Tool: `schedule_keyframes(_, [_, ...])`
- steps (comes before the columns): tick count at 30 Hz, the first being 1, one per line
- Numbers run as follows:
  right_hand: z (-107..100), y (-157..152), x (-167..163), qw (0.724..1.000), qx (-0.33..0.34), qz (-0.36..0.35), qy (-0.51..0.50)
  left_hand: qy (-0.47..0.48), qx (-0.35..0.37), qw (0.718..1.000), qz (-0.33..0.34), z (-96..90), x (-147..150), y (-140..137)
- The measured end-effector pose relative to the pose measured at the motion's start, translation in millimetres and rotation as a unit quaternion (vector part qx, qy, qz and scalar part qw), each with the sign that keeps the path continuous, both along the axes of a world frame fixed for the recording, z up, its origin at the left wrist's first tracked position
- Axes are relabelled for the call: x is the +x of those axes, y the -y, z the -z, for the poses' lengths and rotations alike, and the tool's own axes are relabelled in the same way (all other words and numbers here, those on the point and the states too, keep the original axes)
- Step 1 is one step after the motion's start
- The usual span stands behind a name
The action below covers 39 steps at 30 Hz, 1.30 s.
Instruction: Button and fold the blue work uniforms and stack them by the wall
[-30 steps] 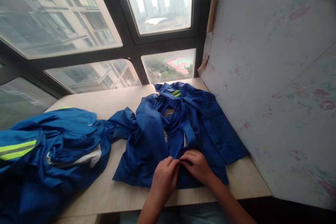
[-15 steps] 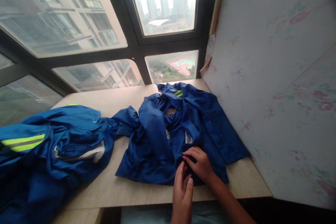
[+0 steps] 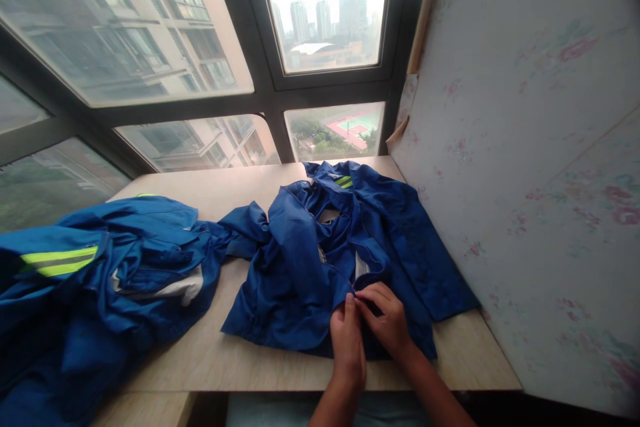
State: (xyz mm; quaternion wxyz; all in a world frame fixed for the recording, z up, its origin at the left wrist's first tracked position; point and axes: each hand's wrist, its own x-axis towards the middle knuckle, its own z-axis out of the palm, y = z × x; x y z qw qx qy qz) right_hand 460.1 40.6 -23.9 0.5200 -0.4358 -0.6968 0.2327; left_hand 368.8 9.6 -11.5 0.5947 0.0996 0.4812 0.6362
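A blue work jacket [image 3: 295, 280] with a yellow-green reflective stripe lies crumpled on the wooden ledge, its front partly open. At its lower front edge, my left hand [image 3: 349, 333] has its fingers closed on the cloth. My right hand [image 3: 387, 317] pinches the same edge from the right, its fingertips almost touching those of the left. Whatever small fastening may sit between the fingertips is hidden.
A second blue garment [image 3: 150, 280] with a reflective stripe and white lining lies heaped on the left. The pale ledge [image 3: 280, 373] ends at a front edge below my hands. Dark-framed windows [image 3: 270, 99] stand behind; a flowered wall [image 3: 525, 167] rises on the right.
My left hand has moved up and its fingers have closed on the jacket edge beside the right hand's pinch. The right hand stays at the edge. The view has shifted slightly.
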Motion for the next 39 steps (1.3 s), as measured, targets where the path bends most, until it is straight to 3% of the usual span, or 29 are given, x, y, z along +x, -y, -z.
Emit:
schedule_keyframes(5, [0.4, -0.1, 1.0, 1.000, 0.017, 0.004, 0.006, -0.159, -0.020, 0.985, 0.070, 4.9, -14.6, -8.8])
schedule_keyframes(9, [1.8, 1.3, 0.8, 0.999, 0.038, 0.000, 0.025, -0.381, -0.031, 0.916, 0.120, -4.2, -30.6, -6.5])
schedule_keyframes(12, [2.2, 3.1, 0.2, 0.998, 0.055, -0.006, 0.042, -0.454, -0.021, 0.878, 0.150, -10.2, -39.5, -6.1])
schedule_keyframes(21, [1.9, 4.9, -0.4, 0.997, 0.059, -0.015, 0.056, -0.433, 0.028, 0.885, 0.168, -10.6, -49.4, -12.0])
schedule_keyframes(29, [-1.8, 7.0, -1.2, 0.995, 0.060, -0.040, 0.072, -0.477, 0.069, 0.853, 0.200, -10.2, -58.5, -14.8])
schedule_keyframes(34, [-1.1, 7.0, -1.7, 0.994, 0.061, -0.048, 0.075, -0.447, 0.018, 0.877, 0.177, -4.8, -55.1, -14.5])
schedule_keyframes(39, [-0.9, 7.3, -1.5, 0.994, 0.060, -0.052, 0.072, -0.425, 0.016, 0.890, 0.166, -1.0, -52.9, -14.7])
